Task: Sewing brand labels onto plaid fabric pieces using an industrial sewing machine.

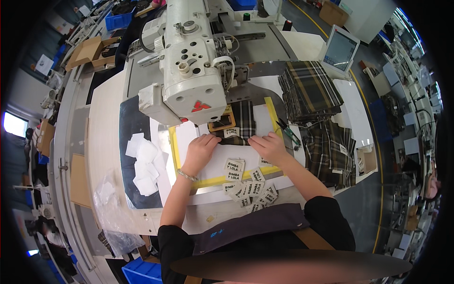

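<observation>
Under the white sewing machine head lies a dark plaid fabric piece, bearing a small white label beside a tan rectangular frame. My left hand holds the fabric's lower left edge with bent, closed fingers. My right hand grips its lower right corner. The fabric rests on a white board with yellow taped edges. A loose pile of printed white labels lies just below, between my forearms. Green-handled snips lie right of the board.
White paper squares lie left. A stack of plaid pieces, looser pieces and a small screen stand or lie right. Plastic film hangs at lower left, above a blue crate. Other workers' benches line both sides.
</observation>
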A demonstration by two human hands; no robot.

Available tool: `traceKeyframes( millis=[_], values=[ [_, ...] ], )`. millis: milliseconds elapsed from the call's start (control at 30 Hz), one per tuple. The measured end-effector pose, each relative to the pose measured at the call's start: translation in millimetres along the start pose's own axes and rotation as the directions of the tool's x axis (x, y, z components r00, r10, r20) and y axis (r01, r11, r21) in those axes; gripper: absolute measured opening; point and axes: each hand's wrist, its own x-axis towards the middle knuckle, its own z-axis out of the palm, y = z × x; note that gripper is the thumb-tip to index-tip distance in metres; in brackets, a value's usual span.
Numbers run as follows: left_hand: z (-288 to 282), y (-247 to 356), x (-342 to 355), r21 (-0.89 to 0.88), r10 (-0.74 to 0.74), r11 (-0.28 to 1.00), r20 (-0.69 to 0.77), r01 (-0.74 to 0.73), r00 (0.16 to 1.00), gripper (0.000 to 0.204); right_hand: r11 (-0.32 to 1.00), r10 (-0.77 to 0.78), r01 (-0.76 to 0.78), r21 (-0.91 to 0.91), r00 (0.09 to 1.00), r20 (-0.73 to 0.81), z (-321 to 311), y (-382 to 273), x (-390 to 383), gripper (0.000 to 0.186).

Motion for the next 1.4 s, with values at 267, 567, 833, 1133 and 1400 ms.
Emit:
traceKeyframes(
  millis=[267, 567, 833, 1133, 1400],
  values=[
    [-20, 42, -11, -0.28, -0.114, 0.952, 0.054, 0.124, 0.992, 0.018, 0.996, 0.081, -0.08, 0.038, 0.997, -0.01, -53, -20, -28, 0.027],
    [-53, 78, -58, -0.24, -0.04, 0.971, -0.183, -0.005, 0.982, 0.027, 0.805, 0.59, -0.566, -0.18, 0.794, 0.142, -58, 18, -34, 0.034],
    [-37, 108, -86, 0.013, 0.015, 1.0, -0.251, -0.012, 0.968, 0.022, 0.643, 0.765, -0.729, -0.233, 0.608, 0.212, -45, 24, -39, 0.028],
    [-47, 104, -77, 0.065, 0.08, 0.996, -0.248, -0.066, 0.966, 0.022, 0.515, 0.788, -0.857, -0.007, 0.47, 0.396, -67, 32, 3, 0.018],
    [-49, 110, -79, 0.069, 0.068, 0.996, -0.245, -0.052, 0.967, 0.021, 0.745, 0.505, -0.51, 0.43, 0.852, 0.135, -50, 17, 60, 0.023]
  ],
)
